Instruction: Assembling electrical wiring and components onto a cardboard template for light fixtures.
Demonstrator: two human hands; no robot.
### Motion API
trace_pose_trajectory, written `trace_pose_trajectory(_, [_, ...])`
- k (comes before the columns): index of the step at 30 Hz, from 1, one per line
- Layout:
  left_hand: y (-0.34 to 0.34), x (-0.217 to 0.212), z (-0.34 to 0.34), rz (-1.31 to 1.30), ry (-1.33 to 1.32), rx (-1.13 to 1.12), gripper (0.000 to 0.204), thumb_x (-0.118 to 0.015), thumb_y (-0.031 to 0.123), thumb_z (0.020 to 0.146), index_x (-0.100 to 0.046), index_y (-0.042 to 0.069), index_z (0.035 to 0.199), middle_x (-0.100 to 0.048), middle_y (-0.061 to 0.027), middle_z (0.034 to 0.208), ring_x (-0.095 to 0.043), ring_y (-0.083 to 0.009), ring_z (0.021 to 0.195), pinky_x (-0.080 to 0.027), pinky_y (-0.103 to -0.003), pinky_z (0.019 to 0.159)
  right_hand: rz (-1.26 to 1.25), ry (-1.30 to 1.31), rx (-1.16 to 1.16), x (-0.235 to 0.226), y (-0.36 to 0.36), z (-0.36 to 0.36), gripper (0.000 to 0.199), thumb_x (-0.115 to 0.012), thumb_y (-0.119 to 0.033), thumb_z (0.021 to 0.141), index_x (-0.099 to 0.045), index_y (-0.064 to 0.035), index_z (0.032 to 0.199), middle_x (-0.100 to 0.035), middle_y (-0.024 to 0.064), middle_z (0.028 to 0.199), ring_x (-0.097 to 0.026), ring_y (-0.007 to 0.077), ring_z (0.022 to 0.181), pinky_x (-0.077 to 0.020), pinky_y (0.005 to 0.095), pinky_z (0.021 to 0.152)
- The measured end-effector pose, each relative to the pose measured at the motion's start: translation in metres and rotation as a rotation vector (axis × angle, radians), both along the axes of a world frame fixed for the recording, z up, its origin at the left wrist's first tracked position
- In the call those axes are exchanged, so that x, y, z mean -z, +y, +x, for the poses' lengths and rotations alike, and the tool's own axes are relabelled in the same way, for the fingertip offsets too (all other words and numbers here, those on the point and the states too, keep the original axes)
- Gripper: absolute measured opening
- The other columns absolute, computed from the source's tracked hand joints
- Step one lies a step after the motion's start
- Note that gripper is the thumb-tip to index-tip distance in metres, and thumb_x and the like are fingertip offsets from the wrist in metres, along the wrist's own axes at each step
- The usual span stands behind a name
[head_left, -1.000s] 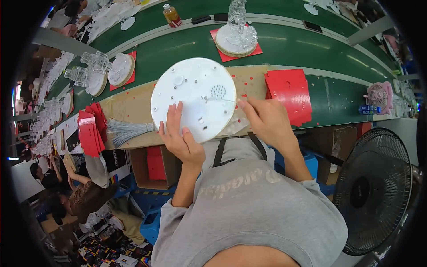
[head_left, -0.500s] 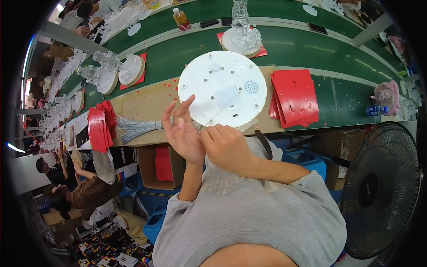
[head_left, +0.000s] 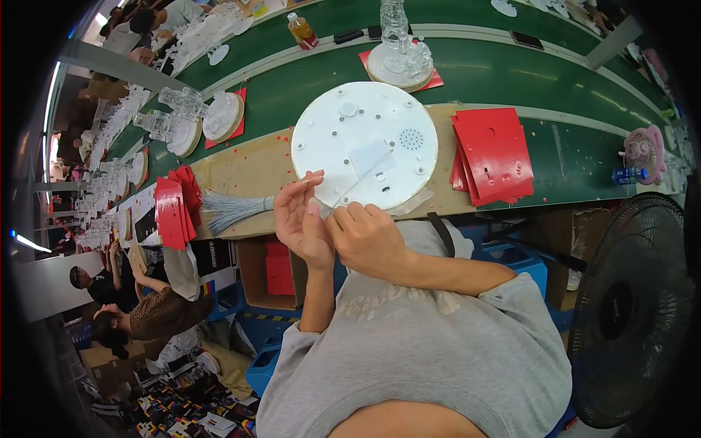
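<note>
I am watching from above the table (head_left: 241, 164), working left to right across the frame.

At left centre, a stack of red cards (head_left: 175, 212) is lying on the brown table, with a bundle of grey wires (head_left: 232, 209) fanning out just beside it. Further up left, clear crystal-like pieces on round bases (head_left: 191, 124) are sitting on the green conveyor belt (head_left: 511, 73).

Centre frame: the left hand (head_left: 301, 219) is hovering with fingers loosely spread and slightly curled, palm turned toward the right hand (head_left: 369, 237). The right hand is curling closed against it, fingertips seeming to pinch something small at the disc's near edge; I cannot tell what, possibly a thin film or wire.

The white round disc (head_left: 365, 144) is lying flat on the table just above the hands, underside up. It is showing screw bosses, a small speaker grille of dots and a pale rectangular patch near its middle. My judgement: the disc is placed and being worked on at its lower rim; no red card looks fitted to it yet.

Right of centre, another stack of red cards (head_left: 493, 153) is waiting. At far right, a pink mini fan (head_left: 644, 150) and a large black floor fan (head_left: 631, 314).
</note>
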State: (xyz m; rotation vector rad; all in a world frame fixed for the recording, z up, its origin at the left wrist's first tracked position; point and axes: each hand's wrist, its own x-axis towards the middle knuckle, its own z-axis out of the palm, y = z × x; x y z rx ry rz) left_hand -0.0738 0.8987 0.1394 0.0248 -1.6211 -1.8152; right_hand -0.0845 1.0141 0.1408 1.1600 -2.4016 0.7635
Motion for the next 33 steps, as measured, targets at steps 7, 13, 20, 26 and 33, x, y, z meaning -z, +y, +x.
trace_pose_trajectory(7, [0.001, 0.014, 0.02, -0.172, -0.164, -0.371, 0.014, -0.062, 0.003, 0.095, -0.055, 0.0, 0.107, -0.06, -0.008, 0.095, -0.054, -0.0105, 0.085, -0.044, -0.024, 0.073, 0.012, 0.113, -0.038, 0.002, -0.002, -0.005, 0.01, -0.063, -0.017, 0.077, -0.06, -0.0079, 0.074, -0.051, 0.0026, 0.07, -0.052, 0.0161, 0.068, -0.0382, 0.0293, 0.058])
trace_pose_trajectory(13, [-0.006, -0.006, 0.029, 0.071, -0.565, -0.088, 0.018, -0.068, 0.008, 0.098, -0.063, 0.0, 0.083, -0.059, 0.0039, 0.074, -0.048, -0.0026, 0.068, -0.035, -0.021, 0.061, 0.064, 0.195, -0.079, 0.002, 0.002, -0.013, 0.011, -0.063, -0.015, 0.076, -0.063, -0.0052, 0.08, -0.05, 0.0027, 0.073, -0.05, 0.0162, 0.069, -0.0374, 0.0298, 0.06])
trace_pose_trajectory(20, [-0.02, 0.002, 0.024, 0.116, -0.593, -0.032, 0.02, -0.063, 0.013, 0.102, -0.063, 0.004, 0.085, -0.066, -0.0017, 0.078, -0.058, -0.0072, 0.068, -0.044, -0.022, 0.062, 0.022, 0.214, -0.21, 0.002, 0.021, -0.026, 0.017, -0.066, -0.016, 0.077, -0.067, -0.0027, 0.088, -0.056, 0.0029, 0.076, -0.054, 0.0179, 0.073, -0.0409, 0.0306, 0.065])
trace_pose_trajectory(26, [-0.009, -0.018, 0.013, 0.242, -0.601, -0.007, 0.02, -0.058, 0.019, 0.105, -0.057, 0.005, 0.091, -0.064, -0.0062, 0.076, -0.058, -0.0107, 0.056, -0.041, -0.021, 0.047, -0.426, -0.292, 0.595, 0.11, 0.136, -0.083, 0.061, -0.078, -0.034, 0.084, -0.06, -0.0042, 0.134, -0.056, 0.0196, 0.14, -0.052, 0.0413, 0.129, -0.0421, 0.0576, 0.105])
trace_pose_trajectory(33, [-0.009, -0.006, 0.004, 0.296, -0.549, -0.056, 0.025, -0.05, 0.019, 0.109, -0.053, 0.004, 0.089, -0.066, -0.0107, 0.077, -0.041, -0.0053, 0.042, -0.026, -0.019, 0.038, 0.219, -0.597, 1.068, 0.262, 0.217, -0.071, 0.084, -0.06, -0.061, 0.093, -0.035, -0.0161, 0.159, -0.025, 0.0165, 0.167, -0.025, 0.039, 0.153, -0.0266, 0.0681, 0.114])
